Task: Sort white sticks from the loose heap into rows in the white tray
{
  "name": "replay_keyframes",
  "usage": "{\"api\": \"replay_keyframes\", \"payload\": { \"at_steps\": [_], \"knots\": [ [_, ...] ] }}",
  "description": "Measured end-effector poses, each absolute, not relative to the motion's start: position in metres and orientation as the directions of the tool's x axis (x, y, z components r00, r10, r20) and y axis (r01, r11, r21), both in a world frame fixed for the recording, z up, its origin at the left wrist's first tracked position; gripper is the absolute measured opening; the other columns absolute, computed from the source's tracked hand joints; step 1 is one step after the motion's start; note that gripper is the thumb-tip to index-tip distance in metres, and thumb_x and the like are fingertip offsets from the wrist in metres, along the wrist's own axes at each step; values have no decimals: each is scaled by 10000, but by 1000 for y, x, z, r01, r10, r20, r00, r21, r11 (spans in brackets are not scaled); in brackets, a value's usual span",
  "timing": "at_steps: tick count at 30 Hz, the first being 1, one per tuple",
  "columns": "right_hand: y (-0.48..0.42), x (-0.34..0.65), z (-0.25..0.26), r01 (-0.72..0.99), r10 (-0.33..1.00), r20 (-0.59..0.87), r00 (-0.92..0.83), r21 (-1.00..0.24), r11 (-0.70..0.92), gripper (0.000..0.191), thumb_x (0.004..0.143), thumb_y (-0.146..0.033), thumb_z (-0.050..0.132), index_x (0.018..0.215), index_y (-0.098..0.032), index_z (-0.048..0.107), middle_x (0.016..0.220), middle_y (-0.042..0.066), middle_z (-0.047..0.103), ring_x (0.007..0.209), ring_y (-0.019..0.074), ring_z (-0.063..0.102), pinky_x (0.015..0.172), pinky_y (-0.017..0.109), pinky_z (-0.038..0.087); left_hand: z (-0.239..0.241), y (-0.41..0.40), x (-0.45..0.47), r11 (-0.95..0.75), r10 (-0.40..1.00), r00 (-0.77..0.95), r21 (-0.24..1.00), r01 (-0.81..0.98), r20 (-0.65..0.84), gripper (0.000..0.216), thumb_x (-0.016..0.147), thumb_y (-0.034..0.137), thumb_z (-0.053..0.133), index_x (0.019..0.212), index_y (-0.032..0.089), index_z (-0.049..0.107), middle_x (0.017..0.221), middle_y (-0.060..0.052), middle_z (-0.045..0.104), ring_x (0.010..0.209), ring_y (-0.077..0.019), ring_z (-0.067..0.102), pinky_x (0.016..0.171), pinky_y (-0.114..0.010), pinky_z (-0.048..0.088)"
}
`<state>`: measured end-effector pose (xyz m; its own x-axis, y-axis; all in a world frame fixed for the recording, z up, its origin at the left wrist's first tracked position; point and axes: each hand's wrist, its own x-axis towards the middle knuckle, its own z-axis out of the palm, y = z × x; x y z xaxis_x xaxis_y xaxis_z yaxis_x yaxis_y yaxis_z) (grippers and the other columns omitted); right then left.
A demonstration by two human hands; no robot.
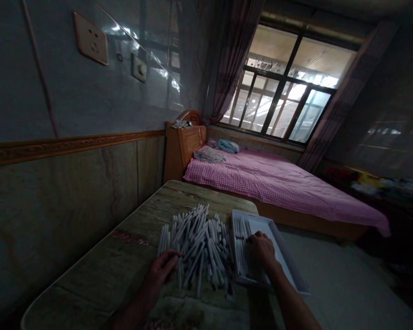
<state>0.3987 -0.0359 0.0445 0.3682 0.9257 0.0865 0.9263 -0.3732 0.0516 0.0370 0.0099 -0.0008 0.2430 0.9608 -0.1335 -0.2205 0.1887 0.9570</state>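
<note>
A big loose pile of thin white sticks (197, 243) lies on a table with a patterned cover (124, 266). My left hand (162, 269) rests at the pile's near left edge, fingers curled onto a few sticks. To the right stands a shallow white tray (284, 250) with a row of sticks laid side by side in it. My right hand (262, 249) lies over those sticks inside the tray, fingers bent down on them. The room is dim, so I cannot make out whether either hand grips a stick.
The table stands against a tiled wall (72, 183) on the left. Beyond it is a bed with a pink checked sheet (278, 183) and a wooden headboard (186, 146). A barred window (282, 101) with a curtain is behind. Bare floor (347, 284) lies to the right.
</note>
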Motion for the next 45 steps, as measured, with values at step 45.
{"api": "replay_keyframes", "payload": {
  "at_steps": [45],
  "knots": [
    [-31, 390, 36, 948, 942, 104, 318, -43, -316, 430, 816, -76, 471, 1059, -296, 749, 1138, 37, 680, 1057, 203, 559, 834, 262, 363, -4, 11, 37, 191, 958, 249, 963, -192, -140, 446, 581, 537, 760, 830, 178, 669, 564, 61, 497, 481, -81, 404, 448, -184, 294]
  ]
}}
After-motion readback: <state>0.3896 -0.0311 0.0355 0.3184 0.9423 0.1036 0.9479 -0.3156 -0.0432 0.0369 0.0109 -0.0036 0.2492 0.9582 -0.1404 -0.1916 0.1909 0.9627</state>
